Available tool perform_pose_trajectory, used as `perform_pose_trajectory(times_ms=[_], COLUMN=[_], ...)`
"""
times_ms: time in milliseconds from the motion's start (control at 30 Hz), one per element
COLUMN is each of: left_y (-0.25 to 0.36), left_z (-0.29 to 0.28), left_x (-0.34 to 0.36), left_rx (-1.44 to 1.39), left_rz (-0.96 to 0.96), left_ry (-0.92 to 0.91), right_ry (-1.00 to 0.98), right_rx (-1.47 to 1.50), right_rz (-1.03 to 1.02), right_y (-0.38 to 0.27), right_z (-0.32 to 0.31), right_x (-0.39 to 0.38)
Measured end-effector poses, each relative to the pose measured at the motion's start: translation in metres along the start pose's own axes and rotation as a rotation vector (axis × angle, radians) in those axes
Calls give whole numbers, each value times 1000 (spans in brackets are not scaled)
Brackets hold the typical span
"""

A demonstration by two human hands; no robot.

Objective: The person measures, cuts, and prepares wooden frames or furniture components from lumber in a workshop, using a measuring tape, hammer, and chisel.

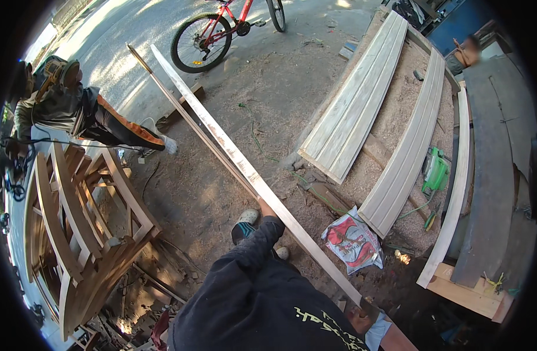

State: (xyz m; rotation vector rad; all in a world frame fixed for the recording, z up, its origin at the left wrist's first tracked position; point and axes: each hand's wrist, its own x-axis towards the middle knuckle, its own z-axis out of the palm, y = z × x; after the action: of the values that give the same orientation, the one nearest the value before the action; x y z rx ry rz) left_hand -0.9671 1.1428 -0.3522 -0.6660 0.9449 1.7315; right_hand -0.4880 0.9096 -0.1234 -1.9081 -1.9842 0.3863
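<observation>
A long pale wooden plank [221, 137] runs diagonally from the upper left to the lower right across my body. A thinner, darker wooden strip [183, 114] lies alongside its left edge. My left hand [267, 208] is closed around the plank's edge near the middle, where the strip also meets it; the fingertips are partly hidden. Down by the plank's near end, my right hand [358, 320] is closed on the wood, partly covered by the plank and in shadow. Beneath the plank, my shoe [248, 217] shows on the dirt ground.
Curved wooden frames [69, 216] are stacked at left, near a standing person [84, 114]. A red bicycle [213, 32] stands at the back. Grooved panels [362, 96], a green power tool [436, 171] and a printed sack [353, 240] lie at right. Another person [464, 55] is at far right.
</observation>
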Motion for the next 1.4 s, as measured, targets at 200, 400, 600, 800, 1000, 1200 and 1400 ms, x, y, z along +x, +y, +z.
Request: perform_pose_trajectory(times_ms=[200, 400, 600, 800, 1000, 1200, 1400], left_y=[-3, 18, -6, -10, -58, -74, -127], left_z=[3, 3, -21, -68, -127, -355, -381], left_x=[29, 21, 71, 111, -19, -123, -181], left_rx=[120, 249, 404, 348, 1315, 1343, 1123], left_rz=[87, -73, -252, -141, 440, 328, -81], left_ry=[65, 53, 132, 60, 355, 572, 571], right_ry=[-66, -260, -319, -487, -531, -575, -513], right_rx=[-154, -172, -31, 488, 1007, 1121, 1010], right_rz=[187, 426, 340, 559, 763, 711, 680], right_y=[-86, -89, -52, 15, 64, 48, 75], right_z=[-40, -40, -28, 23, 49, 40, 34], right_x=[66, 120, 132, 144, 156, 182, 202])
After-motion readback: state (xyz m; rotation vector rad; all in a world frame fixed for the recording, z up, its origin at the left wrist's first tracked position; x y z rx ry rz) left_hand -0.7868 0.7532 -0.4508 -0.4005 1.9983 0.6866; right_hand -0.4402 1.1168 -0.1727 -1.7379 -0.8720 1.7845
